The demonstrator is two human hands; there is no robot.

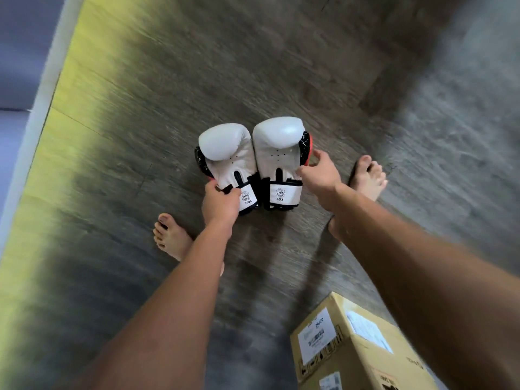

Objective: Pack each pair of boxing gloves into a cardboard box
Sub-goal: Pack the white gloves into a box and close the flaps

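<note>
White gloves [277,153] | left grip [221,202] holds one | right grip [320,175] pinches other

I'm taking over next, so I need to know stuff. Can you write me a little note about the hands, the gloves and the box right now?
Left hand: grips the cuff of the left glove.
Right hand: pinches the side of the right glove.
Gloves: side by side, touching, over the floor.
Box: low on the right, beside the right forearm; it looks closed.
Done: the pair is held together.
Left: probably open the box, then put both gloves in.
</note>
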